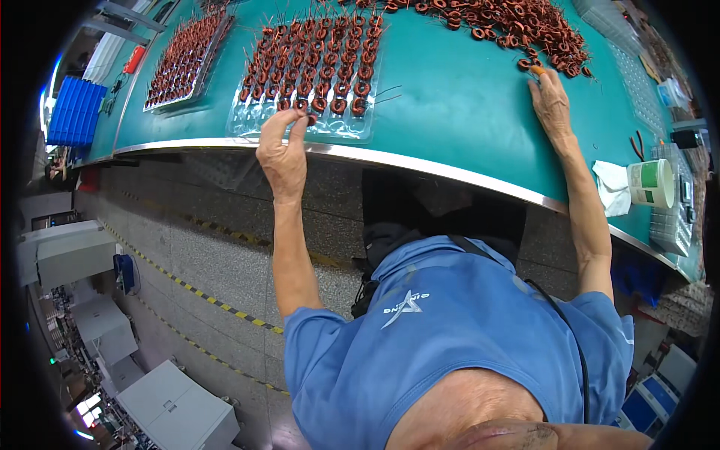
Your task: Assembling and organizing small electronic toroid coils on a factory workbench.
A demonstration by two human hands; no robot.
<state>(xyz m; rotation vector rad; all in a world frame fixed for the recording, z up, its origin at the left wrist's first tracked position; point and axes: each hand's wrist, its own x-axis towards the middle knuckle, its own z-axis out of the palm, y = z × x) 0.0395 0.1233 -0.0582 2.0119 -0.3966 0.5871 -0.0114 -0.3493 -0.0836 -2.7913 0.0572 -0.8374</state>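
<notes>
My left hand [283, 154] is at the front edge of a clear plastic tray [349, 133]. Its thumb and forefinger pinch a small copper-wound ring coil, partly hidden by the fingertips. Rows of similar coils [322, 67] stand in the tray's pockets, their thin wire leads sticking up and out. My right hand [553, 105] reaches to the near edge of a loose heap of ring coils [517, 26]. An orange cover sits on one of its fingertips, beside a coil [524, 65]. Thumb and forefinger there look slightly apart, with nothing visible between them.
Another filled tray [180, 67] lies to the left, near blue stacked bins [75, 111]. At right are a white cloth [612, 187], a white-and-green tub [651, 184], pliers [637, 145] and clear empty trays [636, 82]. The green table's metal edge [420, 160] runs before me.
</notes>
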